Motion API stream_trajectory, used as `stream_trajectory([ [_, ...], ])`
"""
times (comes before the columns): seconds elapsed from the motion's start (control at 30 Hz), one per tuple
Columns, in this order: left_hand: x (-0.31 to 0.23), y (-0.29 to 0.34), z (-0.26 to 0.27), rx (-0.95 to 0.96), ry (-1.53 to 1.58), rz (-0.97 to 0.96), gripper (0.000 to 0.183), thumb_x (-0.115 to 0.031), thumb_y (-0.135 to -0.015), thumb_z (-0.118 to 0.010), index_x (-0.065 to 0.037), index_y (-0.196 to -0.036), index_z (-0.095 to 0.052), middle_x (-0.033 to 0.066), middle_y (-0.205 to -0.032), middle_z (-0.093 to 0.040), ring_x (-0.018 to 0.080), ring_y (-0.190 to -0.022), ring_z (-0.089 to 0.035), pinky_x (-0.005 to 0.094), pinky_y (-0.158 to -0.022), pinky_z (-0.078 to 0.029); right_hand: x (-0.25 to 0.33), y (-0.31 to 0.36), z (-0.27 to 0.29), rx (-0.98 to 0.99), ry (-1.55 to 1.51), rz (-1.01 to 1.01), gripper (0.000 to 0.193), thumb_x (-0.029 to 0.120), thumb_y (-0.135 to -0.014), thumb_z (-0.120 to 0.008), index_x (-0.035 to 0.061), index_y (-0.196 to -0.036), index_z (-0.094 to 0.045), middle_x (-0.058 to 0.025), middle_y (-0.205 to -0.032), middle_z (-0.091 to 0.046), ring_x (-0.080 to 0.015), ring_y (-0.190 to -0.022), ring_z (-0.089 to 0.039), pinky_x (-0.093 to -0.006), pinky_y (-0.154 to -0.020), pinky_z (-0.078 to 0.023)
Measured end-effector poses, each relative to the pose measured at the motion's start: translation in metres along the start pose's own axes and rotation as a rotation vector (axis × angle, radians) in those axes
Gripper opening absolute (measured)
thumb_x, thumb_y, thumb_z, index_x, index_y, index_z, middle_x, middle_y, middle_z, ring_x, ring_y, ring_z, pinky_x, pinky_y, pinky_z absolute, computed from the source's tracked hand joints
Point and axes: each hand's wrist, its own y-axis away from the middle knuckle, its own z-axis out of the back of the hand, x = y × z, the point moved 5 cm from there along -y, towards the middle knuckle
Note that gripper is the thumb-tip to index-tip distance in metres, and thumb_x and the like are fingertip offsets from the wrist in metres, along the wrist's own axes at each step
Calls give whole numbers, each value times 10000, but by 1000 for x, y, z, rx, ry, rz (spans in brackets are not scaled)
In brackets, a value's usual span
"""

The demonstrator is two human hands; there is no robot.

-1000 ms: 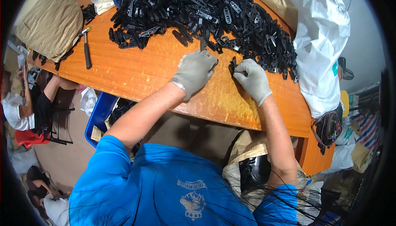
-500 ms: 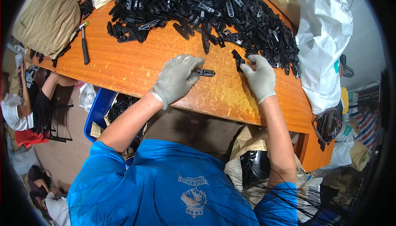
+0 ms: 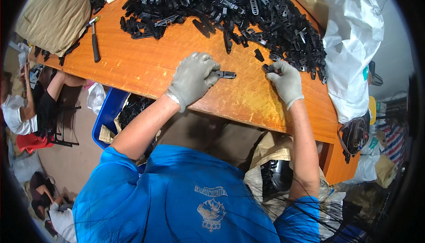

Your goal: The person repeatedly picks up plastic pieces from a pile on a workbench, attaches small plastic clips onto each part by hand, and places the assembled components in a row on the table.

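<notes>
My left hand [image 3: 193,77], in a grey glove, is closed around a long black plastic clip-like part [image 3: 226,74]; its free end points right over the wooden table. My right hand [image 3: 286,82], gloved too, pinches a small black plastic piece [image 3: 268,68] between thumb and fingers, close to the pile's near edge. The two hands are apart. Another small black piece [image 3: 259,55] lies loose just beyond the right hand. A big heap of black plastic parts [image 3: 221,3] covers the table's far side.
A hammer [image 3: 95,43] lies at the left beside a brown paper sack [image 3: 53,17]. White woven sack [image 3: 352,48] stands at the right. Below the table's front edge are a blue crate [image 3: 104,121] and an open sack [image 3: 265,154]. Other people sit at far left.
My right hand has closed on a small black piece and moved slightly right. My left hand still holds its part. The view has shifted a little.
</notes>
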Motion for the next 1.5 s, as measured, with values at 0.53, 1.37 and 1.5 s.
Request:
stream_trajectory([
  [0.53,7,3,-2,-40,-31,-18,161,-239,-907,-833,-127,-1009,-780,101,-992,-684,360,-1008,-646,485,-876,-531,95,33,-55,92,89,453,179,235,-902,-829,180,-1072,-816,-71,-1017,-690,-300,-960,-714,-445,-813,-580],
  [1.37,-4,-93,-4,227,-169,92,325,-313,-987,-757,-83,-1214,-723,153,-1179,-752,382,-1142,-714,499,-975,-569,41,3,-17,-61,235,235,290,179,-916,-822,69,-1182,-788,-186,-1108,-746,-368,-1037,-750,-475,-916,-608],
  [1.5,0,-92,-14,127,-202,171,386,-322,-942,-814,-54,-1203,-718,162,-1146,-759,386,-1107,-731,502,-944,-579,59,23,-34,-65,-229,181,256,128,-895,-792,17,-1126,-797,-179,-1014,-758,-326,-987,-749,-423,-918,-593],
])
